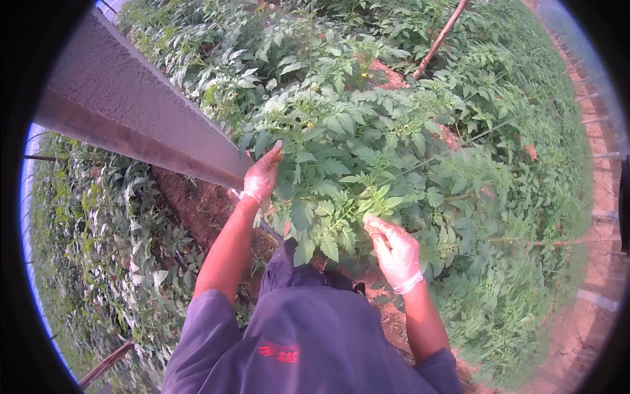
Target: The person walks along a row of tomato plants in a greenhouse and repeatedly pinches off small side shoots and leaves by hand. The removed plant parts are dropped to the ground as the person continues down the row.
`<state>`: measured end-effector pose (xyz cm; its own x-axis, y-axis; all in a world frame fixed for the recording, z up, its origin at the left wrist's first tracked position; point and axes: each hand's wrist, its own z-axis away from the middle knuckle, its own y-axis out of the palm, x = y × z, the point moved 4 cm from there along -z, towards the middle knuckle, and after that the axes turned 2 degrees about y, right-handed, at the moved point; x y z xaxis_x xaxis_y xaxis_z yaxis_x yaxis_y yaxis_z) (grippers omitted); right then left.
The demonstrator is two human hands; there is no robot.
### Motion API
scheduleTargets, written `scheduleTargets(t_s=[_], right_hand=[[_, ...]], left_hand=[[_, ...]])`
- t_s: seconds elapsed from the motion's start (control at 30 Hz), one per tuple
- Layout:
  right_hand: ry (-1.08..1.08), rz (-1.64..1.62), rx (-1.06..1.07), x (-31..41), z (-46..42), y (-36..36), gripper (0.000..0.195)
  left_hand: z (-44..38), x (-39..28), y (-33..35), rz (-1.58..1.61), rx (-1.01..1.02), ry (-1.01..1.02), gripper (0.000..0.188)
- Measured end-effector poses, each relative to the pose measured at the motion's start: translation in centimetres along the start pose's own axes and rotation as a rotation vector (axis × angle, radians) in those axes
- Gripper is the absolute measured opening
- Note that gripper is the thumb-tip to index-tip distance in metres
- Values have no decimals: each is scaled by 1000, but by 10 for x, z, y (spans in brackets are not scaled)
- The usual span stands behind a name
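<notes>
Thin see-through gloves cover both my hands. My left hand (pixel 264 172) is raised beside the lower end of a grey concrete post (pixel 162 98), at the edge of tomato foliage. Its fingers point away from me, and leaves partly hide what they touch. My right hand (pixel 397 251) has its fingers bent, with thumb and fingertips close together against the light green shoot tip (pixel 376 199) of a tomato plant. Whether a stem is pinched between them is hard to see. Broad tomato leaves (pixel 329 241) spread between the two hands, just in front of my body.
The concrete post slants in from the upper left. A thin wire (pixel 457 147) runs across the plants at right, and an upright string (pixel 310 59) hangs ahead. A wooden stake (pixel 440 39) leans at the top. Bare reddish soil (pixel 197 207) shows at left.
</notes>
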<state>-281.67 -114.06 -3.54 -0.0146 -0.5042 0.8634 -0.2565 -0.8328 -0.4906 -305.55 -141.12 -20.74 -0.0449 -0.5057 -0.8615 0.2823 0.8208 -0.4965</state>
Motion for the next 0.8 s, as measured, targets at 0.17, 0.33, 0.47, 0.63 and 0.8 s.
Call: scheduleTargets(t_s=[0.17, 0.33, 0.47, 0.63, 0.8], right_hand=[[-50, -256, -172, 25, -143, 47, 53], [-53, -236, -8, 38, -246, 100, 42], [64, -255, -53, 10, -251, 110, 11], [445, -88, -39, -5, -222, 104, 35], [633, -643, -287, -107, -197, 137, 25]], left_hand=[[-67, -24, 33, -414, 179, -56, 49], [-121, 93, 89, 691, 196, -294, 50], [-146, 105, 97, 187, 243, -253, 36], [-139, 108, 91, 677, 216, 92, 26], [-116, 44, 98, 511, 182, 155, 18]])
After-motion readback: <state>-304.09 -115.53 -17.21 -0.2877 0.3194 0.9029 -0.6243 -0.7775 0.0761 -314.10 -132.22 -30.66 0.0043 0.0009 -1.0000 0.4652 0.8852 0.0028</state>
